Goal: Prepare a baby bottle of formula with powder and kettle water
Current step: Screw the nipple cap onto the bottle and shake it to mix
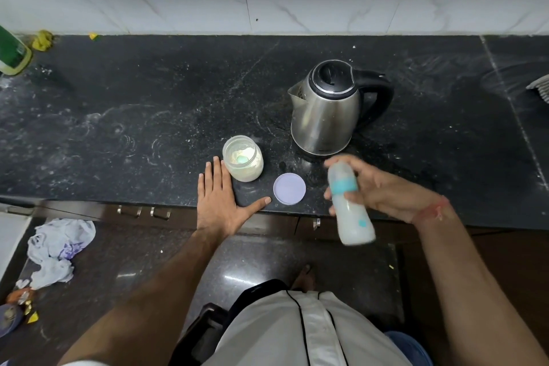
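Head view, right hand (386, 190) gripping bottle (352, 211)

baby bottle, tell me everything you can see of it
The baby bottle is a clear plastic cylinder, full of milky white liquid, with a teal collar and a pale cap over the teat. A small teal mark shows near its base. It looks motion-blurred. It is tilted, top toward the kettle, and held in the air at the counter's front edge by the right hand, whose fingers wrap its upper half.

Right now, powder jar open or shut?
Open. The jar has no lid on; powder and a scoop show inside. Its purple lid lies flat on the counter beside it.
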